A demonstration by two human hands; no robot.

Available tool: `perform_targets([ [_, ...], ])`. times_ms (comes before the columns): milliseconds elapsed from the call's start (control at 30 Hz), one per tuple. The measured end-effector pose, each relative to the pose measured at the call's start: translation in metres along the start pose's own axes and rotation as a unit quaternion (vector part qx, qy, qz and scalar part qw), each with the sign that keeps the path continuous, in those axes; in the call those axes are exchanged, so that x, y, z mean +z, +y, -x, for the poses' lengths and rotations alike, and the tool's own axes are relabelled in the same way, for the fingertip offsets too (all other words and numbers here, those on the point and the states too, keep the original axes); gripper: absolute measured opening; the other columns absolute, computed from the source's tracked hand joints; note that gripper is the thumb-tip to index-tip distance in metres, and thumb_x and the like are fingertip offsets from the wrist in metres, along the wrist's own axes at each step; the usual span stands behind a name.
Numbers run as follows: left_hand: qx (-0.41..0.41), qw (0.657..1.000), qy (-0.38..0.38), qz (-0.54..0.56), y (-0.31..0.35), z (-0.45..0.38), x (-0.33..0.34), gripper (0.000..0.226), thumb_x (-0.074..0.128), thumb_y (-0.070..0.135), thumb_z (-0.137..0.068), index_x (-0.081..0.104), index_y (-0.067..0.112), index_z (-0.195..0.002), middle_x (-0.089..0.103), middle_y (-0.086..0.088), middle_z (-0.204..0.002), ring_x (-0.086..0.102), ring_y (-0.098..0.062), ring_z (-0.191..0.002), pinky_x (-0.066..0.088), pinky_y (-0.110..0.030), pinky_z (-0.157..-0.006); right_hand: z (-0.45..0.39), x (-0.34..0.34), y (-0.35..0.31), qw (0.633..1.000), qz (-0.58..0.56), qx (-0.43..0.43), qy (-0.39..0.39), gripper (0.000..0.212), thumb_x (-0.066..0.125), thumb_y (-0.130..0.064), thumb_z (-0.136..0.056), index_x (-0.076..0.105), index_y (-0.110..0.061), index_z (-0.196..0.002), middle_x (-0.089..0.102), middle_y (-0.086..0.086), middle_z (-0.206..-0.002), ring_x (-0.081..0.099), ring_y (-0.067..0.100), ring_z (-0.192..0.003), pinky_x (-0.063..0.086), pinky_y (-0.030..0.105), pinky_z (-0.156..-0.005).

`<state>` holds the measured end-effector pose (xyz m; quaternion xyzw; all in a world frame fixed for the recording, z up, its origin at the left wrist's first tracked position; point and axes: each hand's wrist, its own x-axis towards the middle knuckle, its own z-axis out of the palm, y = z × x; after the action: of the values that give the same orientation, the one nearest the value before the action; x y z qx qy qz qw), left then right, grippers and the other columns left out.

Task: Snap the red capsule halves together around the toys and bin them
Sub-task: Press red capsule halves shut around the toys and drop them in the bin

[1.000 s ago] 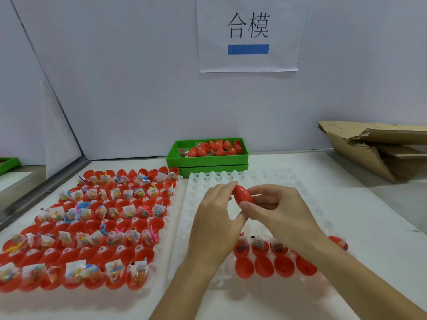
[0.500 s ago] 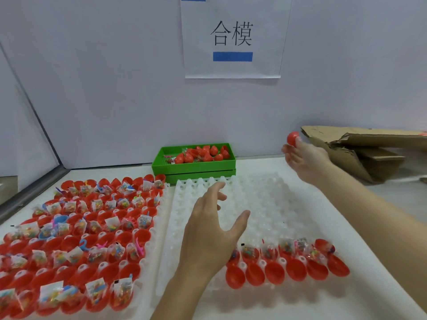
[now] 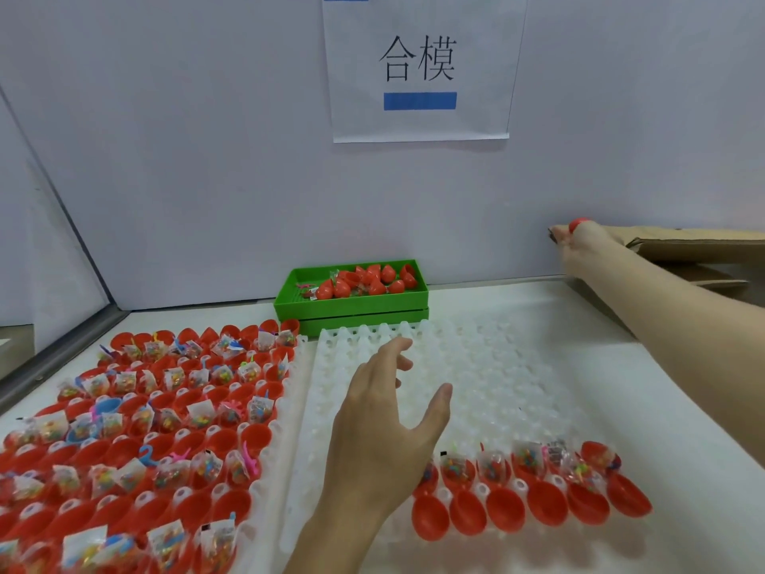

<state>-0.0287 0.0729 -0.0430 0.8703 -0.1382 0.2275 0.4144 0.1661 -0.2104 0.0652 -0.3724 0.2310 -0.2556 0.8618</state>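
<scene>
Six open red capsules (image 3: 509, 505) are sitting in the nearest row of the white tray (image 3: 476, 366), at about five o'clock, each with a bagged toy (image 3: 528, 457) in its back half and the empty half lying toward the person. Just beside them the left hand (image 3: 385, 432) is hovering over the tray with fingers spread and thumb out, gripping nothing. At nine o'clock a second tray of capsules (image 3: 140, 424) is waiting, nearly every cup loaded with a toy.

Farther back, at twelve o'clock, the green bin (image 3: 352, 294) is holding a small pile of red capsules. At two o'clock the right hand (image 3: 579, 246) is reaching out to the cardboard box (image 3: 683, 250), pinching one closed capsule (image 3: 578, 224) at its fingertips; the grip is small and partly hidden, so how firmly it is pinching is hard to say.

The step in hand looks to be dropping that capsule into the box. Doing it well probably means carrying it fully past the flap before letting go, checking the seam is snapped shut all round, and sending the free hand to the nearest capsule so the next closing is ready.
</scene>
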Motion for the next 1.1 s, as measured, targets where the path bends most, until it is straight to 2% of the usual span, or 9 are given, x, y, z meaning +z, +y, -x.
perform_targets([
  [200,-0.004,1.000,-0.003,0.000,0.004,0.000,-0.003,0.060,0.043,0.074,-0.077,0.038,0.047,-0.131,0.052,0.029,-0.112,0.050,0.008,-0.104,0.047,-0.015,-0.079,-0.018,-0.007,-0.008,1.000,0.007,-0.014,0.000,0.057,0.026,0.016,-0.100,0.016,-0.001,-0.154,0.022,0.010,-0.162,0.040,0.026,-0.140,0.034,0.029,-0.112],
  [300,-0.008,1.000,-0.006,0.001,0.006,-0.001,-0.004,0.059,0.043,0.071,-0.078,0.041,0.045,-0.131,0.052,0.029,-0.110,0.049,0.009,-0.104,0.046,-0.013,-0.077,-0.008,-0.015,-0.005,0.999,0.043,-0.002,-0.033,0.060,0.034,0.017,-0.098,0.020,-0.004,-0.153,0.028,0.011,-0.160,0.051,0.023,-0.131,0.043,0.022,-0.103],
  [367,-0.007,1.000,-0.005,0.005,0.006,-0.001,-0.005,0.053,0.046,0.067,-0.081,0.045,0.044,-0.129,0.053,0.029,-0.108,0.050,0.009,-0.103,0.046,-0.014,-0.077,-0.004,-0.020,0.001,0.995,0.077,0.000,-0.056,0.048,0.035,0.009,-0.102,0.028,0.002,-0.149,0.037,0.017,-0.155,0.052,0.026,-0.133,0.048,0.017,-0.098],
  [433,-0.007,1.000,0.001,0.015,0.004,-0.003,-0.006,0.036,0.055,0.053,-0.087,0.052,0.041,-0.121,0.056,0.026,-0.105,0.052,0.007,-0.099,0.048,-0.017,-0.077,0.004,-0.025,0.009,0.987,0.136,-0.026,-0.080,0.040,0.031,0.006,-0.104,0.041,0.005,-0.142,0.049,0.023,-0.143,0.063,0.027,-0.116,0.055,0.018,-0.087],
  [533,-0.020,0.999,0.018,0.044,0.000,-0.007,-0.012,0.010,0.063,0.027,-0.093,0.065,0.032,-0.101,0.064,0.021,-0.094,0.059,0.002,-0.091,0.051,-0.019,-0.075,0.024,-0.038,0.023,0.917,0.346,-0.161,-0.117,0.037,0.041,0.009,-0.094,0.065,0.000,-0.121,0.067,0.015,-0.110,0.065,0.012,-0.075,0.051,0.019,-0.064],
  [667,-0.086,0.990,0.025,0.106,-0.004,-0.013,-0.022,0.018,0.061,0.018,-0.095,0.070,0.027,-0.083,0.070,0.015,-0.080,0.064,0.001,-0.081,0.048,-0.011,-0.068,0.072,-0.050,0.027,0.810,0.479,-0.216,-0.260,0.033,0.050,0.001,-0.095,0.072,-0.024,-0.095,0.075,0.001,-0.097,0.071,0.011,-0.078,0.051,0.020,-0.065],
  [800,-0.132,0.979,0.018,0.155,-0.006,-0.016,-0.028,0.018,0.057,0.015,-0.097,0.071,0.021,-0.087,0.072,0.008,-0.083,0.069,-0.014,-0.078,0.057,-0.032,-0.075,0.134,-0.058,0.036,0.717,0.532,-0.275,-0.356,0.032,0.055,-0.003,-0.095,0.073,-0.028,-0.088,0.075,-0.008,-0.083,0.072,0.007,-0.076,0.054,0.022,-0.070],
  [1000,-0.132,0.977,0.011,0.167,-0.003,-0.012,-0.028,0.016,0.055,0.010,-0.097,0.070,0.015,-0.095,0.072,0.001,-0.083,0.069,-0.013,-0.069,0.053,-0.021,-0.063,0.211,-0.085,0.054,0.629,0.545,-0.304,-0.465,0.028,0.064,-0.003,-0.091,0.077,-0.027,-0.095,0.074,-0.018,-0.083,0.068,-0.003,-0.079,0.052,0.010,-0.072],
  [1100,-0.131,0.979,0.016,0.156,-0.004,-0.012,-0.027,0.017,0.054,0.011,-0.096,0.070,0.018,-0.098,0.071,0.002,-0.086,0.068,-0.011,-0.068,0.057,-0.026,-0.066,0.226,-0.099,0.061,0.596,0.552,-0.290,-0.506,0.028,0.065,-0.012,-0.091,0.075,-0.036,-0.102,0.073,-0.023,-0.090,0.067,-0.003,-0.089,0.050,0.012,-0.079],
])
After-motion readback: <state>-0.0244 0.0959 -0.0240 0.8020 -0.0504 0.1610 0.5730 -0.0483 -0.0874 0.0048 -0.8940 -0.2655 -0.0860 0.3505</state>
